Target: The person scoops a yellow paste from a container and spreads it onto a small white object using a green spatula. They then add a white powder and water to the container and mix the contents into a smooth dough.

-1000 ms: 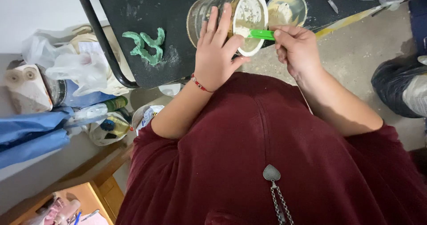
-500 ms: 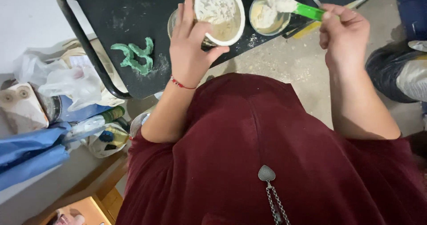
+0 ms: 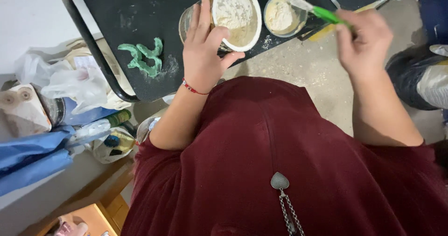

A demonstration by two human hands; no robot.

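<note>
My left hand (image 3: pixel 204 54) grips a clear plastic tub (image 3: pixel 235 17) tipped on its side on the black cart top (image 3: pixel 121 12); pale powder and paste fill it. My right hand (image 3: pixel 364 42) holds a green-handled spatula (image 3: pixel 322 13) whose pale blade reaches into a small glass bowl (image 3: pixel 282 14) of beige paste beside the tub. A red thread bracelet circles my left wrist.
Green moulded pieces (image 3: pixel 144 59) lie on the cart's left part, by its black tube frame (image 3: pixel 88 40). Plastic bags, a bottle and blue cloth (image 3: pixel 37 152) pile on the floor at left. Another person's shoe (image 3: pixel 424 77) rests at right on the concrete floor.
My right hand drew the spatula out of the tub and carried it right to the small glass bowl. My left hand kept its hold on the tub.
</note>
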